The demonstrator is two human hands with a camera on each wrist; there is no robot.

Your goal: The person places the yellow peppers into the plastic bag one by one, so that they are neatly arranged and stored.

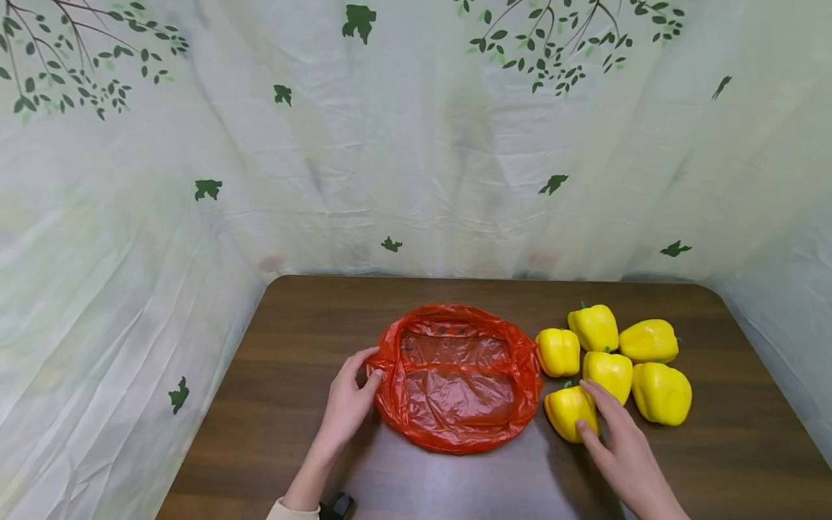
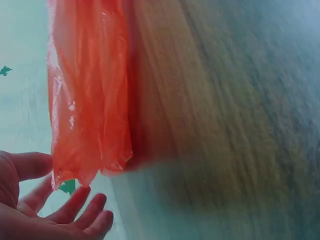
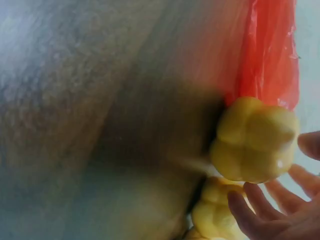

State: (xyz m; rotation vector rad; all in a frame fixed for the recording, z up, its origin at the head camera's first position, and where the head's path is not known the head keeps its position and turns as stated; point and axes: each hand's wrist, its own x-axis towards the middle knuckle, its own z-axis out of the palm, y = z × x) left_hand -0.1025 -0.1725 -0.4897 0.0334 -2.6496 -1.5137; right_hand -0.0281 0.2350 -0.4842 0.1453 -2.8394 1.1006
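A red plastic bag (image 1: 458, 401) sits on the table with its mouth spread wide and facing up. At its left rim, my left hand (image 1: 351, 404) pinches the edge between thumb and index finger; the other fingers are loose in the left wrist view. My right hand (image 1: 620, 448) is at the nearest yellow bell pepper (image 1: 567, 412), just right of the bag. In the right wrist view its fingers spread beside that bell pepper (image 3: 255, 142), with the thumb slightly apart from it. Whether the fingertips touch it is hard to tell.
Several more yellow bell peppers (image 1: 607, 372) are grouped at the right behind the nearest one. The brown wooden table (image 1: 312, 310) ends at a pale curtain (image 1: 422, 159) printed with leaves. A small black object (image 1: 338, 504) is by the left wrist.
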